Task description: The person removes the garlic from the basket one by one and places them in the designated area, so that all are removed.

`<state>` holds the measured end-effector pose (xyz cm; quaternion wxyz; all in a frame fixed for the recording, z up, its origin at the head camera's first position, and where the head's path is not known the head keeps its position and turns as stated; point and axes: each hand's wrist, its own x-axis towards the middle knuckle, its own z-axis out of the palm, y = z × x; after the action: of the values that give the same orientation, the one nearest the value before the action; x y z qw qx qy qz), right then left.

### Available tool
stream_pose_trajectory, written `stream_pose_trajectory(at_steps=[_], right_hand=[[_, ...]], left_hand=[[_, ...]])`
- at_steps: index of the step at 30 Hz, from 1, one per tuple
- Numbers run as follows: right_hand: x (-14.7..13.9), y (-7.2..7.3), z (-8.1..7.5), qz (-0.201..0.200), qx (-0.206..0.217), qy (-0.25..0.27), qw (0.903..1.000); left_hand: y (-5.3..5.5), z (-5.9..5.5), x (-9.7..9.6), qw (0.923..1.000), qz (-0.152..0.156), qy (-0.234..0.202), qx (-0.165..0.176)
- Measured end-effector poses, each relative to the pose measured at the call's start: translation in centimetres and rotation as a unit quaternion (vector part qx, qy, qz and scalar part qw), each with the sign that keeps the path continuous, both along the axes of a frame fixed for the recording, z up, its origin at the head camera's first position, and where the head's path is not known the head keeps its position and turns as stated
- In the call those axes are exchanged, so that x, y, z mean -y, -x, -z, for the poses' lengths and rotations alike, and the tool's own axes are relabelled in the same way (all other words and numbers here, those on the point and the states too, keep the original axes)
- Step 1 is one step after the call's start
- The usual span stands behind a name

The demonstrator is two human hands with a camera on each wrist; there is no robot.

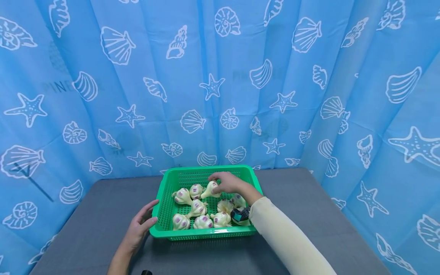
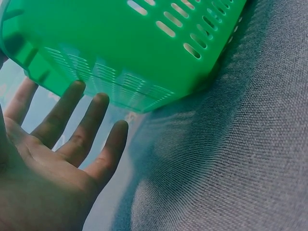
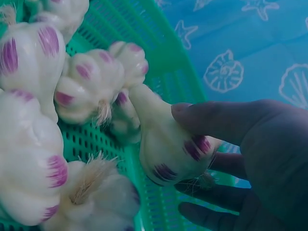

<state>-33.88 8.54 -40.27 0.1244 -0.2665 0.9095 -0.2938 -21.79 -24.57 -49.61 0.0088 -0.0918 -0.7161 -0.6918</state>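
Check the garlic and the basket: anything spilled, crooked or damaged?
Nothing stands out. The green plastic basket sits upright on the grey table, its visible rim unbroken. The loose garlic bulbs all lie inside it, and the held garlic bulb, gripped by the right hand, shows no obvious damage.

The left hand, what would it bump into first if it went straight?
The left hand would probably meet the green rectangular plastic basket first, at its left wall; whether they touch now is unclear.
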Motion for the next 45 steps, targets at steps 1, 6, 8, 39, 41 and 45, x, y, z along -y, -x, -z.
stream_pose_trajectory(at_steps=[1,6,8,39,41,45], right_hand=[[0.0,-0.1,-0.2,-0.003,-0.005,-0.001,1.0000],[-0.3,-0.8,-0.8,-0.013,-0.031,0.014,0.9994],[-0.6,-1.1,-0.9,-0.015,-0.046,0.021,0.9986],[-4.8,-3.8,-2.9,0.052,-0.194,0.169,0.9649],[-5.0,-3.8,-2.8,0.057,-0.199,0.166,0.9640],[-5.6,-3.6,-2.6,0.063,-0.204,0.166,0.9628]], left_hand=[[0.0,0.0,0.0,1.0000,0.001,0.001,-0.003],[0.1,0.0,0.1,0.9999,0.005,0.001,-0.009],[0.1,0.0,0.1,0.9999,0.006,0.001,-0.009],[0.2,0.1,-0.1,0.9999,0.009,-0.006,-0.012],[0.1,0.0,-0.1,0.9999,0.008,-0.006,-0.010],[0.1,0.0,-0.1,0.9999,0.000,-0.008,-0.006]])
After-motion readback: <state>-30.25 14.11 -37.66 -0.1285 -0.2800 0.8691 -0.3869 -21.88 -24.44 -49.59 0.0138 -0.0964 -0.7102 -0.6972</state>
